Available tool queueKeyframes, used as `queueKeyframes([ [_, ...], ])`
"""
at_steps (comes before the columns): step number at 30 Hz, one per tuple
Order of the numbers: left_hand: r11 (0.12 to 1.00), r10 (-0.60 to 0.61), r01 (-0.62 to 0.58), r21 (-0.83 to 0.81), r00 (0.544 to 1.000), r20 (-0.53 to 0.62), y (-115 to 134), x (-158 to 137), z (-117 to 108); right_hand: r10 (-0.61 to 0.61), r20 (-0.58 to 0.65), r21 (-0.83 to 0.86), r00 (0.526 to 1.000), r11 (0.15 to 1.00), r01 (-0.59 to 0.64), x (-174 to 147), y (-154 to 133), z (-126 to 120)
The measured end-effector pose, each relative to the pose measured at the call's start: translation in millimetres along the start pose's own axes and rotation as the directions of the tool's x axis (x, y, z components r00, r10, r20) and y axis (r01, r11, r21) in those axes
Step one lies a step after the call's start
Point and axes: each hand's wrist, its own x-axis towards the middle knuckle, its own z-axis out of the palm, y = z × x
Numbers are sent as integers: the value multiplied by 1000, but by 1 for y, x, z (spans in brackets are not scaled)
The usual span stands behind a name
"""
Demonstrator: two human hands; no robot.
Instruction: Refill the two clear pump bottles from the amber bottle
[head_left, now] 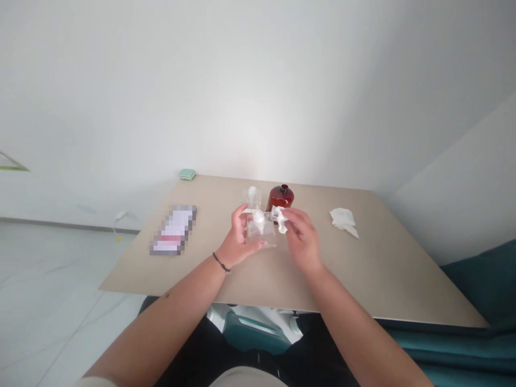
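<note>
My left hand is closed around a clear, square-sided bottle with a white top, held above the table. Pinched in the fingers of my right hand is a crumpled white tissue, close to the bottle's right side. Just behind my hands stands a dark reddish-brown bottle with an uncapped neck; its lower part is partly hidden by the tissue and my right hand. A second clear container with a white top stands to its left, partly covered by my left hand and the held bottle.
A beige table stands against a white wall. On its right lies another crumpled tissue. A phone, its screen blurred, lies on the left. A small green box sits at the far left corner. Teal fabric hangs at the right.
</note>
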Motion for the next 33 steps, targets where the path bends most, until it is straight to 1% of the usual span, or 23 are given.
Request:
queueKeyframes([
  [3, 999, 33, -31, 18, 994, -103, 3, 2, 0, -39, 134, 112, 990, 993, 24, -11, -16, 22],
  [5, 999, 15, -8, 41, 986, -168, 3, 2, -1, -81, 185, 134, 979, 989, 57, -16, -17, 27],
  [7, 998, -34, 45, 51, 980, -194, 3, 2, -2, -109, 210, 126, 972, 989, 83, -18, -14, 27],
  [9, 995, -78, 88, 48, 982, -171, 3, 1, -2, -99, 213, 104, 972, 991, 78, -17, -9, 24],
  [12, 995, -96, 99, 26, 992, -85, 3, 0, -2, -46, 204, 103, 978, 994, 25, -13, -1, 20],
  [15, 994, -95, 97, -48, 995, 34, 6, 0, -2, -2, 189, 194, 982, 980, -35, -10, 4, 19],
  [17, 990, -96, 103, -99, 993, 73, 8, 2, -2, 30, 192, 278, 981, 957, -84, -10, 5, 19],
  [19, 982, -118, 127, -141, 991, 67, 10, 3, -3, 60, 199, 346, 978, 930, -128, -12, 6, 19],
  [21, 967, -159, 165, -196, 986, 47, 9, 5, -4, 75, 193, 382, 978, 913, -145, -16, 7, 20],
  [24, 946, -184, 178, -270, 983, 3, 7, 5, -4, 78, 173, 358, 982, 924, -136, -20, 9, 22],
  [26, 960, -161, 152, -234, 987, -19, 7, 5, -3, 78, 171, 304, 982, 944, -128, -21, 11, 23],
  [29, 984, -128, 128, -122, 992, 7, 7, 4, 0, 70, 182, 229, 981, 967, -111, -19, 11, 24],
  [31, 989, -114, 116, -95, 993, 27, 6, 2, 3, 53, 190, 206, 980, 974, -93, -17, 11, 23],
  [33, 992, -116, 117, -52, 993, 21, 5, 0, 5, 30, 190, 198, 981, 978, -69, -16, 11, 22],
])
